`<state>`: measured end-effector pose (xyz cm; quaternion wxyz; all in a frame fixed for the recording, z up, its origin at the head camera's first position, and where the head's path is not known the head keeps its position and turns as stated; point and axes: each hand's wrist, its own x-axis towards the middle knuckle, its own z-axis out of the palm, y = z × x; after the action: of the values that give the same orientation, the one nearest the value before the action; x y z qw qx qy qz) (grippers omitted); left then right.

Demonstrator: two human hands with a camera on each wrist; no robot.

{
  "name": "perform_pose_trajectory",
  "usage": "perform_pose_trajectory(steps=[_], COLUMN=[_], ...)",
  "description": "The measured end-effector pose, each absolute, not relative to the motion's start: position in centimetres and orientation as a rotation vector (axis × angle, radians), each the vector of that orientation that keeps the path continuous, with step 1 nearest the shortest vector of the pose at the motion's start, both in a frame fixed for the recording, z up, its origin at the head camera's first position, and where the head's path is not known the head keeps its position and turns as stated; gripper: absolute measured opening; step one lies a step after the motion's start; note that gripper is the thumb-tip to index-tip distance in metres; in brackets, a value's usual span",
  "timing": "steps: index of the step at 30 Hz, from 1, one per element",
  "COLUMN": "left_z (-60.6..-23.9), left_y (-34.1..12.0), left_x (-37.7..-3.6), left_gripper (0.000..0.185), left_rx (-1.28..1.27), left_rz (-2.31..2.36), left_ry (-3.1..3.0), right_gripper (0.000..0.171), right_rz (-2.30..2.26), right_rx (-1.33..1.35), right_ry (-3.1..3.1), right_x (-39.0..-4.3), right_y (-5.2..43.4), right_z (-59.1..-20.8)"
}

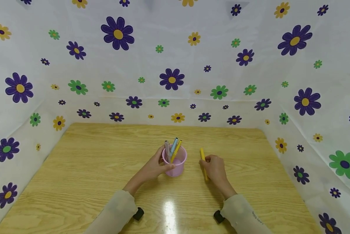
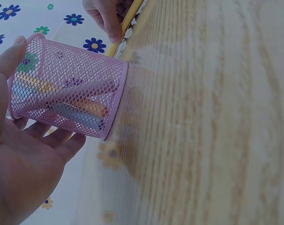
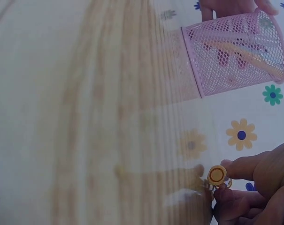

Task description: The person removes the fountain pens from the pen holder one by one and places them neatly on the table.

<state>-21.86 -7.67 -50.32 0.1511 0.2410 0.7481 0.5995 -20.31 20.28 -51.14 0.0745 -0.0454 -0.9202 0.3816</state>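
A pink mesh pen cup (image 1: 178, 169) stands upright on the table, with a greyish-mauve pen (image 1: 167, 147), a light blue pen (image 1: 174, 145) and a yellow pen (image 1: 178, 148) leaning inside it. My left hand (image 1: 152, 168) grips the cup from its left side, thumb near the front and fingers behind, as the left wrist view shows. To the right of the cup, my right hand (image 1: 217, 168) pinches another yellow pen (image 1: 202, 154) between thumb and fingers. That pen is at the tabletop; the right wrist view shows its round end (image 3: 217, 175).
The wooden table (image 1: 110, 146) has a glossy surface with a bright reflection near its front. White flower-printed cloth (image 1: 151, 65) encloses the back and both sides. A black strap piece (image 1: 138, 214) sits at the left wrist, another black piece (image 1: 218, 216) at the right.
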Motion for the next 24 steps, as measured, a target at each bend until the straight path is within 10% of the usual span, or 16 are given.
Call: perform_pose_trajectory(steps=[24], left_z=[-50.22], left_y=[-7.68], left_x=[-21.76], left_gripper=[0.095], left_rx=[0.698], left_rz=[1.727], left_ry=[2.13], right_gripper=[0.04], right_rz=[1.106], right_rx=[-0.094], right_ry=[-2.765], right_x=[-19.84], right_y=[20.13], right_z=[-51.08])
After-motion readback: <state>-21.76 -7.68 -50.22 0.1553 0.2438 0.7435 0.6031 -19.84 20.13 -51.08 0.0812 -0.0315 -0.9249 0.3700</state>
